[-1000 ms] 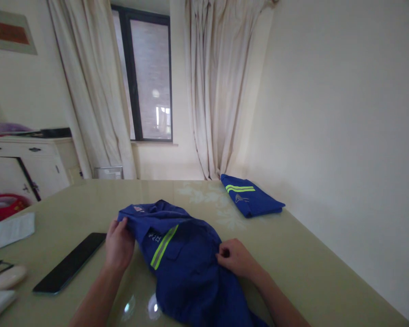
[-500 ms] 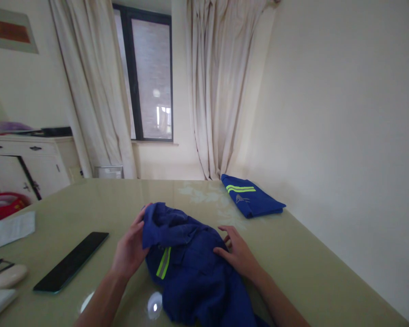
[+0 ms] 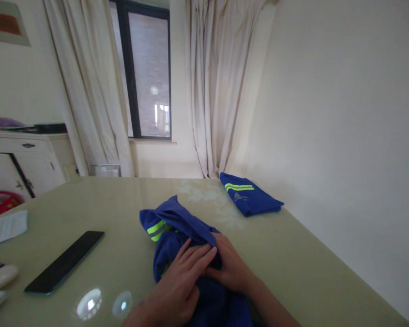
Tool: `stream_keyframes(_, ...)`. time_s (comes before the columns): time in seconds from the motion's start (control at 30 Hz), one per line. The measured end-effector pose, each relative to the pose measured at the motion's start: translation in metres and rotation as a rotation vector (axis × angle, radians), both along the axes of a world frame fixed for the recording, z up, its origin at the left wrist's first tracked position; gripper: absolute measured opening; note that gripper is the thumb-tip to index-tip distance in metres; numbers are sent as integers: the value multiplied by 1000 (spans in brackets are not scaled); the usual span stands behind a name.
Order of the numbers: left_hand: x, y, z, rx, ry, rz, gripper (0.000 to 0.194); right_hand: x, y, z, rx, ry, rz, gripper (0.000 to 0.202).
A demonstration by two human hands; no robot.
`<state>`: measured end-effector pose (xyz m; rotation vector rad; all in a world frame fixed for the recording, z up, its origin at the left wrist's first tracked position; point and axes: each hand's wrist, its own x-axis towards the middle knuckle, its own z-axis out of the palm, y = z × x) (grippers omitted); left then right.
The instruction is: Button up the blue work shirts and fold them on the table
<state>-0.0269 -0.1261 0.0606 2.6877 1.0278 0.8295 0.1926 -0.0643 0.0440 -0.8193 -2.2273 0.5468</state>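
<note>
A crumpled blue work garment [image 3: 187,222] with a yellow-green and grey reflective strip lies bunched on the table in front of me. Whether it is a jacket or trousers I cannot tell. My right hand [image 3: 230,265] grips a raised edge of the cloth, fingers over it and thumb underneath. Stretched across the cloth, my left hand [image 3: 187,277] lies with straight fingers, their tips close to my right hand. A dark gap in the cloth shows between the two hands. The lower part of the garment is partly hidden under my wrists.
A folded blue garment [image 3: 254,200] with a similar strip lies at the table's far right, near the wall. On the left are a dark phone-like slab [image 3: 66,262], a white mouse-shaped object [image 3: 2,278] and a paper sheet [image 3: 7,228]. The glossy table [image 3: 313,277] reflects lights.
My left hand has left the garment's upper left edge and come right and down, beside my right hand. My right hand now holds the cloth. The garment's upper part is refolded, and its strip sits higher.
</note>
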Motion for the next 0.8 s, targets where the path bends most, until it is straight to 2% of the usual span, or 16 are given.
stream_keyframes(0.17, 7, -12, 13, 46, 32, -83, 92, -1, -7, -6, -115, 135, -45, 51)
stream_keyframes(0.3, 6, -10, 7, 87, 13, -42, 82, -4, -7, -4, -190, 193, -70, 40)
stream_keyframes(0.4, -3, 2, -3, 145, -172, 132, 60, -6, -7, 0, -260, 248, -76, 33)
stream_keyframes(0.47, -15, 15, -7, 173, -362, 322, 44, -3, -7, 2, -292, 288, -118, 32)
stream_keyframes(0.53, -29, 30, -8, 167, -506, 495, 40, 2, -8, 3, -353, 297, -122, 31)
stream_keyframes(0.6, -43, 42, -9, 139, -519, 558, 45, 9, -10, 3, -469, 275, -57, 26)
stream_keyframes(0.67, -52, 50, -11, 135, -441, 557, 50, 14, -12, 1, -590, 285, -8, 27)
stream_keyframes(0.8, -55, 51, -15, 187, -389, 694, 40, 14, -12, -9, -764, 467, -19, 50)
